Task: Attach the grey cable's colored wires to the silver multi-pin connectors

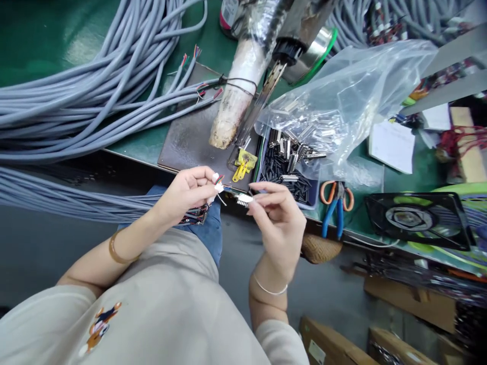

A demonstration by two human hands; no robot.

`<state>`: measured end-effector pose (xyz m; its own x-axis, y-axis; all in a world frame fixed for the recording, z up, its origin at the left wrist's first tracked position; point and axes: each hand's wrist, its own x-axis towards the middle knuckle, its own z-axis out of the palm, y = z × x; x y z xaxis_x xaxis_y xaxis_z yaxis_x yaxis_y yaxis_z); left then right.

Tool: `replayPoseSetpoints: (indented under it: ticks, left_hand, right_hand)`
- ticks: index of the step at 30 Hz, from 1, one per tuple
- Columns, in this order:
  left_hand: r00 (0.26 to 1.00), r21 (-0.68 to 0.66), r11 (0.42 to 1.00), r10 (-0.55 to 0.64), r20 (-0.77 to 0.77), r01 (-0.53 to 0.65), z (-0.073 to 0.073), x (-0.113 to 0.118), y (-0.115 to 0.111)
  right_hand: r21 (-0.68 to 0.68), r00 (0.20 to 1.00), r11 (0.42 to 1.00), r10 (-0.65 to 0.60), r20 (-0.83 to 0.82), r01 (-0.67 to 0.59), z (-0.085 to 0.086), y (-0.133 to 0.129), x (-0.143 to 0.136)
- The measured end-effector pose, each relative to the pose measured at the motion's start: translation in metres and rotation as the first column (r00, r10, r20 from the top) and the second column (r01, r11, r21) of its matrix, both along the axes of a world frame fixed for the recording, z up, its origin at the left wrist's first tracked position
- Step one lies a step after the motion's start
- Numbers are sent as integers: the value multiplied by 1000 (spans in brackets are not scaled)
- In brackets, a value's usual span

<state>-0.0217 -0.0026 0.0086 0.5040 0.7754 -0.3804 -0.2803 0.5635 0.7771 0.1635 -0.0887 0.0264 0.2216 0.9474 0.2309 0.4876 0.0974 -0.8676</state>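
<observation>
My left hand (194,191) pinches the thin coloured wires (219,181) in front of the bench edge. A small metal-and-white connector (243,198) is held between the thumb and fingers of my right hand (276,210). Between the two hands, thin wires run toward the connector; their exact joint is too small to make out. Just beyond the hands, a yellow clip-like piece (244,165) lies on the dark board (190,139). A bin (314,195) of metal connectors and black pieces stands beyond my right hand.
Grey cables (114,96) cover the left of the bench, and more hang below its edge. A wrapped tube (238,86) reaches down over the board. Rightward are a plastic bag (342,96), orange-and-blue pliers (335,208) and a black fan (414,218). Cardboard boxes (335,344) stand below.
</observation>
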Motion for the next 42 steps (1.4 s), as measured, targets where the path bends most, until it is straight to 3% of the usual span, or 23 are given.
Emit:
replayPoseSetpoints:
  ticks: [3,7,10,15,21,23,27,29,38,42]
  left_hand:
    - [999,57,998,37,-17,-36,2,3,-1]
    - [997,123,990,78,-29,-74,2,5,-3]
    - [995,130,988,87,-46,-81,1,5,-3]
    - [998,165,985,65,-28,-59,-1,3,-1]
    - [996,136,988,82,-22,-78,-1,0,2]
    - [996,128,988,91,-18,-88,-1,-1,4]
    - [993,156,982,113,-42,-105,-4,-1,5]
    - [989,189,975,134,-62,-121,-5,0,6]
    - [974,307,930,224,-30,-204,-7,9,11]
    - [977,309,928,213,15,-207,-9,8,14]
  right_hand:
    - [153,976,964,-214,-28,216,-18,11,-13]
    - [335,939,878,-326,-106,343,-21,22,-25]
    - [419,944,850,-323,-66,320,-22,24,-28]
    - [412,947,879,-305,98,240,-29,23,-25]
    - [482,911,875,-231,342,41,-36,23,-21]
    - [449,929,893,-194,314,35,-37,23,-22]
    - [309,990,945,-127,54,104,-34,24,-28]
    - [261,991,957,-134,0,129,-33,26,-30]
    - [308,989,948,-111,95,77,-34,41,-31]
    - [337,990,932,-139,-2,132,-34,42,-30]
